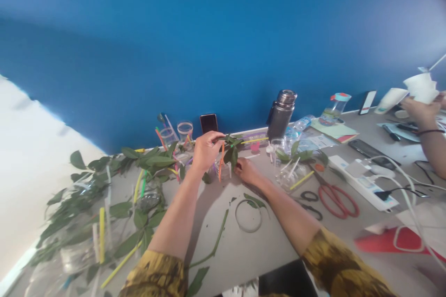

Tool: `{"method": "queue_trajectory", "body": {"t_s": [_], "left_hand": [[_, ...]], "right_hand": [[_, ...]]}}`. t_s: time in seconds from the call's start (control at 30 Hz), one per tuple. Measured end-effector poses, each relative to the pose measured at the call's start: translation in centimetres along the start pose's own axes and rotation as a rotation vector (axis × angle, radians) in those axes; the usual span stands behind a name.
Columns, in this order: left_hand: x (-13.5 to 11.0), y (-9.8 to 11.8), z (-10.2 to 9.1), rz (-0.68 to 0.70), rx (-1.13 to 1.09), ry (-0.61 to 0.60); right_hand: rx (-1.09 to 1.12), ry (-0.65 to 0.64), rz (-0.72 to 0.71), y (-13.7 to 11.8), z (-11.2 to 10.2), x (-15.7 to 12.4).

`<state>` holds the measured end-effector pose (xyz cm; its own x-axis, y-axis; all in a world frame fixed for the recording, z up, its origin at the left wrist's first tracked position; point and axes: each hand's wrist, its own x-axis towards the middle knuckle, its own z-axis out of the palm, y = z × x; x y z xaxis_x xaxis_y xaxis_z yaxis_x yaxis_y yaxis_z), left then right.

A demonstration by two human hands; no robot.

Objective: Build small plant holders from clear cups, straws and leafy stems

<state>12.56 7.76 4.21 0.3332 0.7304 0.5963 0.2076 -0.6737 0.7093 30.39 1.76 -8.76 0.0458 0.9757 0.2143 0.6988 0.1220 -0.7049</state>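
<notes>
The left fingers (216,135) bunch together at smooth, pointed leaves (234,156), grip unclear. The right fingers (239,165) curl beside a clear, rounded cup (226,172), hold hidden.

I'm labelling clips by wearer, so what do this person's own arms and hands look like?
The left sleeve and right sleeve are mustard yellow with dark, blotchy patterning. They stop well short of the wrists. The left hand and right hand are gloveless; no watch or bracelet shows.

- wall (209,46), top: blue
- sleeves (156,274), bottom: mustard, dark print
- leaves (160,161), left: green
- straw (220,169), centre: orange
- scissors handles (321,200), right: red
- flask (279,121), right of centre: dark grey
</notes>
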Motion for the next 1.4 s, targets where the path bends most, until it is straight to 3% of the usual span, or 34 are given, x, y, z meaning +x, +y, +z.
{"method": "queue_trajectory", "body": {"t_s": [0.27,0.6,0.77,0.93,1.03,1.13,1.17,1.23,1.4], "left_hand": [[0.1,-0.1,-0.2,-0.096,-0.013,-0.048],[0.1,0.1,-1.1,-0.077,0.035,-0.134],[-0.1,0.2,-3.5,-0.084,0.074,-0.218],[-1.2,-0.3,-7.2,-0.173,0.134,-0.084],[-3.3,-1.0,-7.9,-0.256,0.189,-0.202],[-6.3,-1.7,-6.9,-0.271,0.37,-0.503],[-7.3,-1.9,-6.3,-0.251,0.484,-0.552],[-8.9,-2.2,-4.8,-0.269,0.767,-0.536],[-10.3,-2.3,-2.2,-0.361,0.914,-0.594]], "right_hand": [[0.0,0.002,0.007,-0.5,-0.3,-0.1],[-0.027,-0.01,0.036,-1.2,-0.7,-0.1],[-0.022,-0.017,0.04,-1.2,-0.7,-0.2],[-0.041,-0.012,0.042,-1.0,-0.6,-0.2],[-0.041,-0.021,0.035,-1.0,-0.6,-0.2],[-0.04,-0.029,0.034,-1.2,-0.8,-0.3],[-0.041,-0.033,0.034,-1.3,-1.0,-0.4],[-0.047,-0.041,0.033,-1.6,-1.2,-0.5],[-0.094,-0.024,0.021,-1.6,-1.2,-0.6]]}}
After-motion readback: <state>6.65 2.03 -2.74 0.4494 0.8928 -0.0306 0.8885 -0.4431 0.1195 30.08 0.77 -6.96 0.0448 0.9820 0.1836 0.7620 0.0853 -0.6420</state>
